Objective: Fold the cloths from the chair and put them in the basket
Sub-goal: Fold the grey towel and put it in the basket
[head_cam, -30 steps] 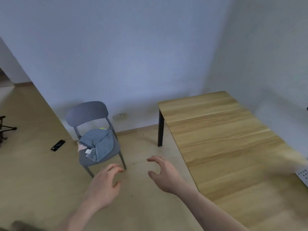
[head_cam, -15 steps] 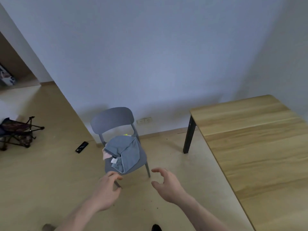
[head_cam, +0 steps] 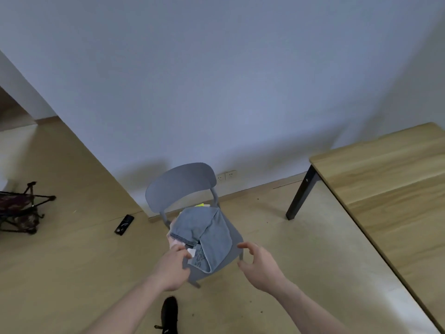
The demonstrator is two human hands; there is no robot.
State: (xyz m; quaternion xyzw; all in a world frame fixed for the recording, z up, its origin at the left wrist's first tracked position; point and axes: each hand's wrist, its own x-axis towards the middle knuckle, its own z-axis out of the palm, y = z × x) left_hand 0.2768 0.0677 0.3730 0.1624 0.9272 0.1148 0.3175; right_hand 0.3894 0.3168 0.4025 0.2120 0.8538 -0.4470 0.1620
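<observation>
A grey chair (head_cam: pixel 183 186) stands by the wall in the middle of the view. On its seat lies a crumpled grey-blue cloth (head_cam: pixel 204 232), with a bit of pink cloth (head_cam: pixel 173 242) under its left side and a yellow-green scrap (head_cam: pixel 199 205) behind it. My left hand (head_cam: pixel 172 268) reaches the front left corner of the seat, fingers spread, close to the cloth's white label; contact is unclear. My right hand (head_cam: pixel 258 266) hovers at the seat's front right corner, fingers curled apart, holding nothing. No basket is in view.
A wooden table (head_cam: pixel 385 189) with black legs fills the right side. On the floor left of the chair lies a black remote (head_cam: pixel 124 224), and a dark folding stool (head_cam: pixel 19 210) stands at the far left. My black shoe (head_cam: pixel 169 314) shows below the chair.
I have stepped closer to the chair and the view has swung left. Both hands have moved forward to the front edge of the seat.
</observation>
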